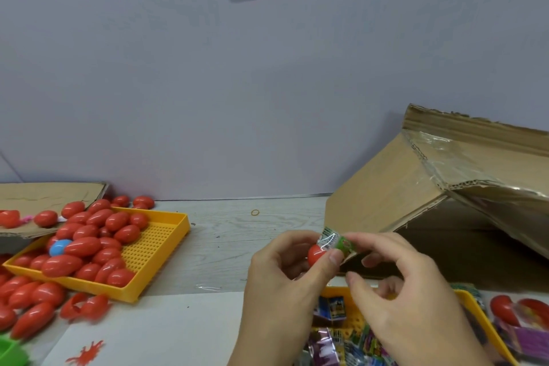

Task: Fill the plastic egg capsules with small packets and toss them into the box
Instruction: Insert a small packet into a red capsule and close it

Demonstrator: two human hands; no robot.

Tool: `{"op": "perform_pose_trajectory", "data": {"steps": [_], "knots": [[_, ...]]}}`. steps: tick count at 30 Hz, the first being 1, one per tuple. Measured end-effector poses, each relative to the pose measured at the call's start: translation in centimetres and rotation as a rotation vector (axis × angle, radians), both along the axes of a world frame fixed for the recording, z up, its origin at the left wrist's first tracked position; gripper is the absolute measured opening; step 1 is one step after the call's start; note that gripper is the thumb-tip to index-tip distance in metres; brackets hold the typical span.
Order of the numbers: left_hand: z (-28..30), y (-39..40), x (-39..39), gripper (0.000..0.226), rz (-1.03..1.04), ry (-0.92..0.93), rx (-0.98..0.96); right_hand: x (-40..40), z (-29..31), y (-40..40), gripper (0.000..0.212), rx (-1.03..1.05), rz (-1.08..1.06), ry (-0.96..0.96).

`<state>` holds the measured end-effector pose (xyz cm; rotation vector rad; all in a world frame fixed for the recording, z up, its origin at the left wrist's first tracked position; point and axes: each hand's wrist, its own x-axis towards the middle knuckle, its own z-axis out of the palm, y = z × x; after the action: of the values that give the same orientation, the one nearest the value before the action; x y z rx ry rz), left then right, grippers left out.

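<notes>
A glossy red plastic egg capsule (315,255) sits between the fingertips of the left hand (279,285), only its rounded side showing, so its long axis cannot be told. Pressed against it at its 1 o'clock is a small green-and-clear foil packet (335,242), its long axis running from 10 o'clock to 4 o'clock; it carries a barcode-like white patch, but no writing is readable. The left thumb (331,261) and curled fingers pinch the capsule, and the thumb tip lies on the packet. The right hand (401,291) pinches the packet's right end between thumb and forefinger, its other fingers curled loosely below.

At 2 o'clock from the hands a brown cardboard box (421,184) with taped flaps stands just behind them. At 9 o'clock a yellow perforated plastic tray (166,242) holds many closed red capsules and one blue capsule (59,247). Under the right hand, a second yellow tray (487,333) holds assorted printed packets (329,342).
</notes>
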<state>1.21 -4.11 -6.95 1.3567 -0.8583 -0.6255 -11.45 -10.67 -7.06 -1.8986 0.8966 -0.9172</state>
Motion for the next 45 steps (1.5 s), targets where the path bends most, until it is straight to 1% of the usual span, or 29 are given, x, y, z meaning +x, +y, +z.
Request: {"op": "perform_pose_trajectory", "data": {"steps": [2, 5, 7, 10, 14, 18, 20, 21, 23, 30, 33, 34, 40, 42, 45], "knots": [[0.03, -0.03, -0.09, 0.024, -0.010, 0.025, 0.006, 0.27, -0.05, 0.18, 0.048, -0.090, 0.002, 0.083], [-0.07, -0.10, -0.28, 0.020, -0.034, 0.027, 0.025, 0.62, -0.01, 0.43, 0.053, -0.160, -0.036, 0.170], [-0.10, -0.06, -0.32, 0.019, -0.044, 0.037, 0.034, 0.72, -0.03, 0.51, 0.050, -0.203, -0.070, 0.159], [0.06, 0.01, -0.48, 0.015, -0.077, 0.047, 0.051, 0.61, -0.08, 0.49, 0.048, -0.241, -0.106, 0.093], [0.09, 0.18, -0.62, 0.015, -0.102, 0.039, 0.092, 0.60, -0.07, 0.49, 0.057, -0.235, -0.076, 0.068], [0.06, 0.29, -0.92, 0.016, -0.150, -0.023, 0.109, 0.55, -0.02, 0.55, 0.060, -0.230, -0.042, 0.052], [0.23, 0.24, -0.96, 0.004, -0.159, -0.025, 0.099, 0.54, -0.06, 0.51, 0.059, -0.219, -0.040, 0.056], [0.23, 0.23, -0.87, 0.003, -0.161, -0.029, 0.094, 0.54, -0.10, 0.48, 0.059, -0.212, -0.040, 0.053], [0.07, 0.18, -0.69, 0.006, -0.157, -0.027, 0.096, 0.53, -0.21, 0.44, 0.060, -0.192, -0.041, 0.043], [0.17, 0.07, -0.71, 0.006, -0.152, 0.006, 0.098, 0.36, -0.30, 0.30, 0.061, -0.167, -0.016, 0.049], [0.36, 0.14, -0.78, 0.029, -0.134, 0.033, 0.056, 0.29, -0.30, 0.18, 0.061, -0.171, 0.015, 0.005], [0.38, 0.14, -0.77, 0.032, -0.134, 0.028, 0.055, 0.28, -0.28, 0.16, 0.060, -0.170, 0.026, -0.010], [0.18, 0.06, -0.68, 0.028, -0.154, 0.010, 0.064, 0.40, -0.48, 0.23, 0.061, -0.170, 0.029, -0.054], [0.08, -0.01, -0.67, 0.029, -0.152, 0.003, 0.057, 0.51, -0.53, 0.28, 0.061, -0.173, 0.039, -0.038], [0.15, 0.00, -0.53, 0.031, -0.169, 0.032, 0.050, 0.56, -0.35, 0.33, 0.062, -0.175, 0.076, -0.059]]}}
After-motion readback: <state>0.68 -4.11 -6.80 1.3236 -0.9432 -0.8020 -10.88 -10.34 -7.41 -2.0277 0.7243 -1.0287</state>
